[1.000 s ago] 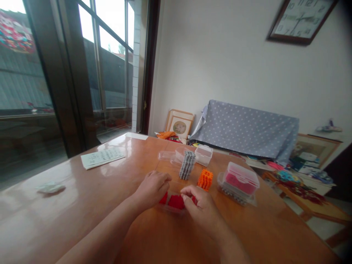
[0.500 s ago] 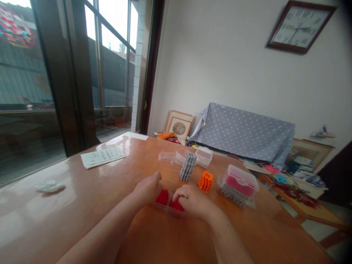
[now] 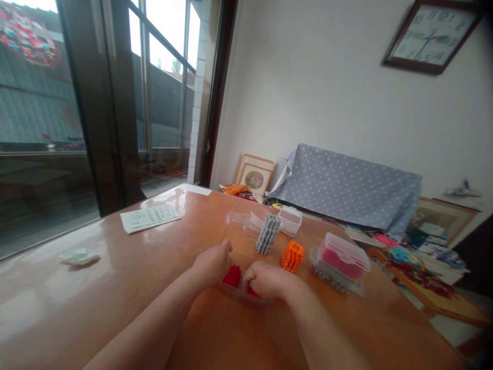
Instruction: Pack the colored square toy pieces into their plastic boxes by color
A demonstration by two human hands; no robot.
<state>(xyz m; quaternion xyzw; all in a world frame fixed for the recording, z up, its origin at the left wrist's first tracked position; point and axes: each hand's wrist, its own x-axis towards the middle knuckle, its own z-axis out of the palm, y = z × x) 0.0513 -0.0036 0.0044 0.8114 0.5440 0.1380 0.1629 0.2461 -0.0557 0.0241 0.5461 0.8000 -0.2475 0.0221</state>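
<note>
My left hand (image 3: 211,265) and my right hand (image 3: 265,280) are curled close together over a small clear plastic box (image 3: 241,294) of red pieces (image 3: 233,276) on the wooden table (image 3: 115,277). Both hands' fingers are bent and press on the red pieces; what exactly they pinch is hidden. Just beyond the hands stand a grey stack of pieces (image 3: 267,234) and an orange stack (image 3: 292,256).
A clear box of pink pieces (image 3: 342,257) sits on another box at the right. Small clear boxes (image 3: 289,220) and a lid (image 3: 238,219) lie behind the grey stack. A printed sheet (image 3: 150,218) and a crumpled tissue (image 3: 78,256) lie at the left, near the window.
My hands have drawn closer together over the red pieces, the right hand sliding left and covering more of them. The view has shifted slightly.
</note>
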